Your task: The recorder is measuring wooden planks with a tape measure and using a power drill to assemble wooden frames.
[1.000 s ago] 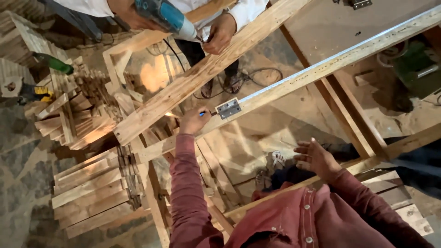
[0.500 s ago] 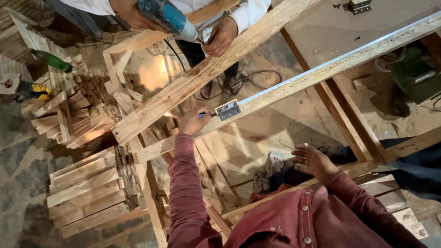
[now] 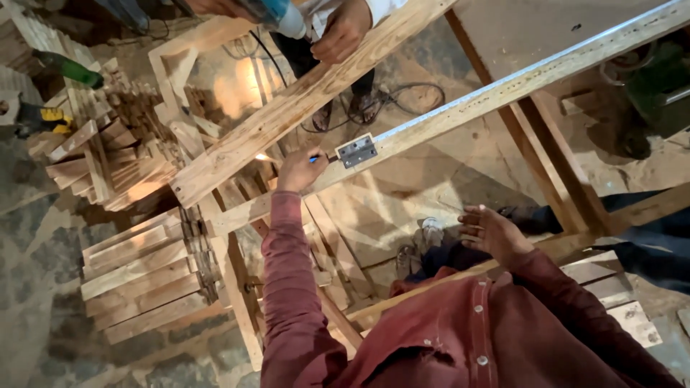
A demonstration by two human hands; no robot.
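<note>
I am seeing open gaps between the frame rails; the slanting plank and a co-worker's hand are blocking above the hinge.

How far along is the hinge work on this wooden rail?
Done: the hinge lies on the rail. In hand: the left hand holds a blue pen at the hinge's edge; the right hand hovers open. Left: no screws visibly driven.

Single view, head-worn camera. Looks steeply down from above the wearer's red-sleeved shoulders onto a wooden frame and the workshop floor beneath. Mid-range; both hands in view. A second person appears at the upper edge, partly cropped.
</note>
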